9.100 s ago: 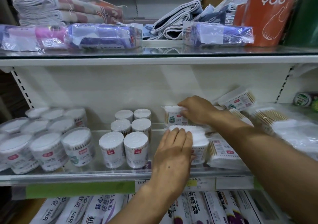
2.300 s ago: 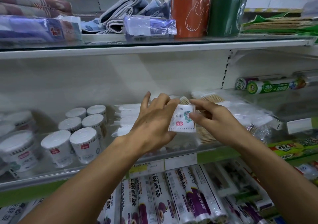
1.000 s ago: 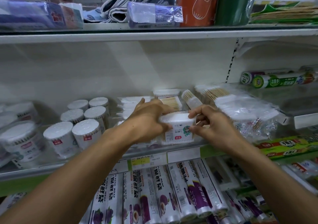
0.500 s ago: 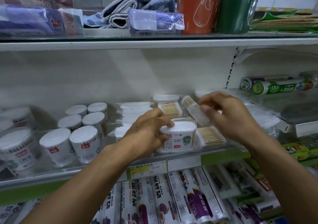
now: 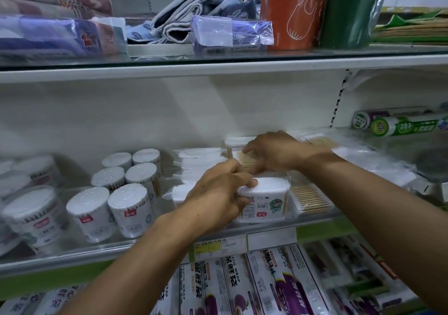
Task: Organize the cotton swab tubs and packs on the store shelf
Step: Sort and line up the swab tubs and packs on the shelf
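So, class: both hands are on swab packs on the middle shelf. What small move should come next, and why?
Probably press the flat pack under the right hand down level behind the front pack. The left hand grips that upright front pack at the shelf edge, so it looks placed, while the right hand's pack further back seems unsettled.

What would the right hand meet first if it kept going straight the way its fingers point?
The right hand points left across the shelf; first come the flat swab packs under its fingertips, then probably the white pack stack.

Head camera, close, facing forward-down at shelf [image 5: 242, 236].
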Demonstrator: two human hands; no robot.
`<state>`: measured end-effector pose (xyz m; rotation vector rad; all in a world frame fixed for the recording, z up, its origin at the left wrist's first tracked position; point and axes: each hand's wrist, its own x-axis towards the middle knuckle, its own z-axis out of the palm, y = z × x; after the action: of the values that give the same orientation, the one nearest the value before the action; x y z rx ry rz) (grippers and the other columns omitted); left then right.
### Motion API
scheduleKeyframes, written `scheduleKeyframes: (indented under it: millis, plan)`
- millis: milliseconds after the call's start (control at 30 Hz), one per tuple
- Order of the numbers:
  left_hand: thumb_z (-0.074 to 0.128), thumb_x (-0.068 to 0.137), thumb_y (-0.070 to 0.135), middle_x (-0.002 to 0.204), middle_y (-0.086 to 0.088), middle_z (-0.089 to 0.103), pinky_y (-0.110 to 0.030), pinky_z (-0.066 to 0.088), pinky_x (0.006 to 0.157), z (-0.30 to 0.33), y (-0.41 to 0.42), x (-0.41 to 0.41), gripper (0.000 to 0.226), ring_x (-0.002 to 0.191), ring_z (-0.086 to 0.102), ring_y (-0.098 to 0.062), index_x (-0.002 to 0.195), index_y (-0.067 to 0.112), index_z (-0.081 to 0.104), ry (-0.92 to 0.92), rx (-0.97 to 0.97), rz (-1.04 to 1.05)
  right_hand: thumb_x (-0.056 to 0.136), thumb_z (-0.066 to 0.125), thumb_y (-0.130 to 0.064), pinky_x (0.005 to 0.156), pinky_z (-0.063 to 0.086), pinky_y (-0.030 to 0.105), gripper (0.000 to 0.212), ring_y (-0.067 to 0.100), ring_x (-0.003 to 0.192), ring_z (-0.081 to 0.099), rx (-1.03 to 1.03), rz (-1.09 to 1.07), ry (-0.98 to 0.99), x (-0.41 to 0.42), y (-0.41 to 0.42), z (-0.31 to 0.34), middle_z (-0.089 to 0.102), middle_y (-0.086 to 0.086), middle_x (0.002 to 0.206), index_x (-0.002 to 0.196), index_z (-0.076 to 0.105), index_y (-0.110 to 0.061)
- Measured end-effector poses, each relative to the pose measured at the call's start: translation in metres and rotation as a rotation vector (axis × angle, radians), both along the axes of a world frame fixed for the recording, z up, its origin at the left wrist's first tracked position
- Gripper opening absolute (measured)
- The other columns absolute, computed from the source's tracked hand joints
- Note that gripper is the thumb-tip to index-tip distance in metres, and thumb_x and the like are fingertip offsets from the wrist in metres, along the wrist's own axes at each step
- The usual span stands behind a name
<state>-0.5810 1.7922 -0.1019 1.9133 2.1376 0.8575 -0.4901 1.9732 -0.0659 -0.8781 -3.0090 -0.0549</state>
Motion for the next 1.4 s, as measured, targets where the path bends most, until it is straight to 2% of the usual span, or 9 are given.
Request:
scheduleKeyframes:
  millis: [200,300,533,633,733,833,1100,1233,1400]
  plan:
    - [0.066,0.089,0.026,0.12,0.007,0.053,-0.03,0.045,0.089,0.003,-0.002,0.001,0.025,0.101,0.052,-0.015,0.114,0.029,0.063,0.112,0.046,-0.047,0.067,0.069,-0.069,0.083,0.032,0.035,0.068,0.018,0.101,0.052,0.128,0.053,-0.086,-0.012,0.012,-0.004,0.057,-0.009,0.108,0.128,0.05,-0.043]
    - [0.062,0.091,0.026,0.124,0.001,0.054,-0.025,0.041,0.089,0.004,-0.004,0.001,0.026,0.108,0.051,-0.016,0.117,0.024,0.064,0.18,0.076,-0.074,0.075,0.068,-0.062,0.085,0.033,0.034,0.062,0.014,0.098,0.05,0.058,0.055,-0.007,-0.005,0.009,0.003,0.06,-0.008,0.116,0.13,0.052,-0.038]
    - [0.061,0.092,0.023,0.126,0.003,0.052,-0.027,0.041,0.091,0.002,-0.003,0.001,0.026,0.11,0.049,-0.015,0.118,0.023,0.064,0.164,0.086,-0.07,0.099,0.05,-0.032,0.075,0.056,0.036,0.019,0.014,0.087,0.066,-0.32,-0.035,0.702,0.037,-0.002,0.026,0.068,-0.002,0.097,0.099,0.063,-0.019]
    - [0.061,0.092,0.022,0.125,0.003,0.052,-0.028,0.042,0.091,0.003,-0.005,0.0,0.027,0.109,0.05,-0.016,0.118,0.024,0.064,0.166,0.071,-0.072,0.099,0.049,-0.034,0.071,0.053,0.041,0.022,0.023,0.08,0.064,-0.102,-0.135,0.849,0.059,0.012,0.037,0.068,0.005,0.093,0.1,0.063,-0.017]
    - [0.066,0.089,0.021,0.121,0.012,0.053,-0.03,0.047,0.091,0.002,-0.002,-0.001,0.024,0.107,0.053,-0.013,0.109,0.035,0.063,0.046,0.029,-0.021,0.098,0.049,-0.04,0.062,0.049,0.042,0.028,0.032,0.068,0.057,0.298,-0.24,0.757,0.088,0.036,0.041,0.063,0.009,0.079,0.095,0.063,-0.015]
    - [0.072,0.084,0.022,0.113,0.023,0.05,-0.033,0.057,0.082,0.0,0.003,-0.002,0.029,0.101,0.056,-0.01,0.101,0.041,0.058,-0.078,-0.022,0.029,0.097,0.053,-0.034,0.058,0.048,0.038,0.027,0.032,0.065,0.056,0.429,-0.327,0.608,0.114,0.053,0.029,0.061,0.012,0.077,0.088,0.066,-0.012]
    - [0.07,0.086,0.025,0.119,0.022,0.048,-0.021,0.057,0.076,0.002,0.003,-0.002,0.031,0.097,0.059,-0.004,0.114,0.036,0.061,-0.032,-0.043,0.018,0.091,0.062,-0.041,0.078,0.052,0.04,0.026,0.029,0.083,0.062,0.216,-0.48,0.434,0.134,0.064,0.005,0.071,0.01,0.095,0.099,0.072,-0.019]
    - [0.071,0.085,0.024,0.119,0.023,0.047,-0.021,0.055,0.08,0.002,0.002,-0.001,0.031,0.101,0.057,-0.006,0.111,0.038,0.061,-0.072,-0.038,0.032,0.095,0.052,-0.029,0.089,0.05,0.044,0.029,0.034,0.107,0.059,0.347,-0.335,0.561,0.104,0.037,0.015,0.068,0.013,0.117,0.116,0.068,-0.016]
    - [0.072,0.085,0.024,0.118,0.022,0.05,-0.025,0.055,0.08,0.0,0.003,-0.003,0.029,0.101,0.057,-0.005,0.11,0.036,0.062,-0.078,-0.032,0.029,0.093,0.042,-0.055,0.074,0.043,0.034,0.04,0.02,0.087,0.056,0.318,-0.14,0.308,0.045,-0.003,0.002,0.066,0.002,0.103,0.109,0.062,-0.025]
